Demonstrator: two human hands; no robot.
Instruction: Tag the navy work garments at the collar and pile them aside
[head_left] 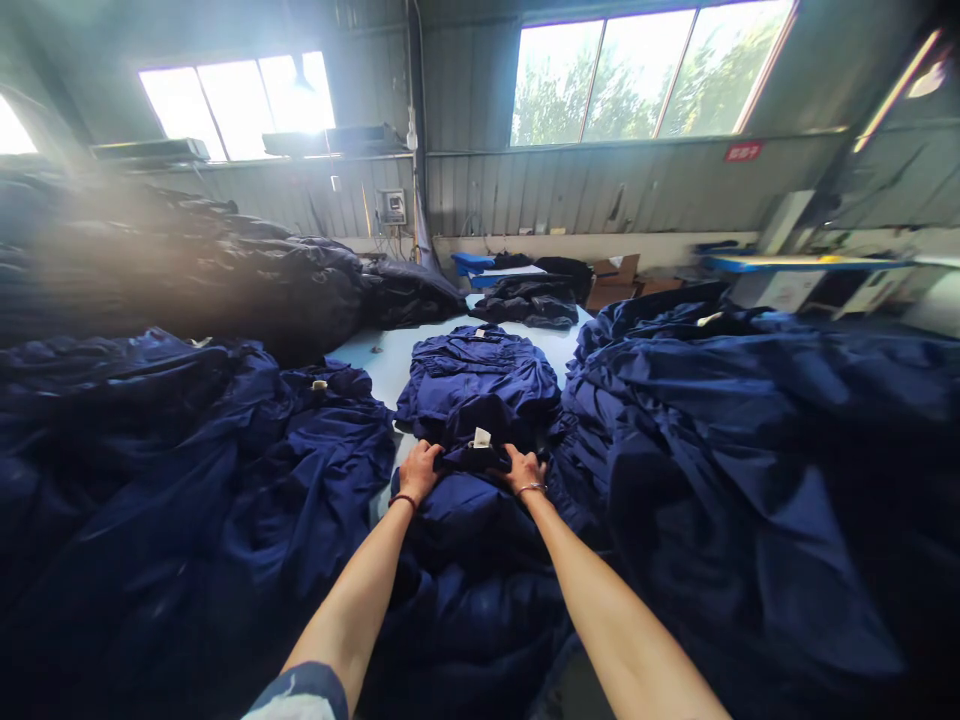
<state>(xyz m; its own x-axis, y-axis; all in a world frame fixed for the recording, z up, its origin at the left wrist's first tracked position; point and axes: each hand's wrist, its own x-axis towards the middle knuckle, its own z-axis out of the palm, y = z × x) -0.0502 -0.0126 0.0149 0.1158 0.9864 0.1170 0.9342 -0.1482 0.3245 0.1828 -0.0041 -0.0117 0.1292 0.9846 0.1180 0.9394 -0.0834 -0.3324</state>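
Observation:
A navy work garment (476,385) lies folded on the pale table, with a white label (481,438) at its darker collar fold (469,455). My left hand (418,470) and my right hand (523,472) rest palm down on either side of that label. The fingers of both hands seem to curl into the dark fold. Below my wrists, more navy cloth (469,530) bunches toward me. A dark bracelet circles my left wrist and a thin metal one my right.
Large heaps of navy cloth (750,480) (157,480) flank the garment. Dark bundled cloth (225,280) lies at back left. The pale blue table top (382,365) shows beyond them. Cardboard boxes (615,282) and a blue-edged bench (802,263) stand by the far wall.

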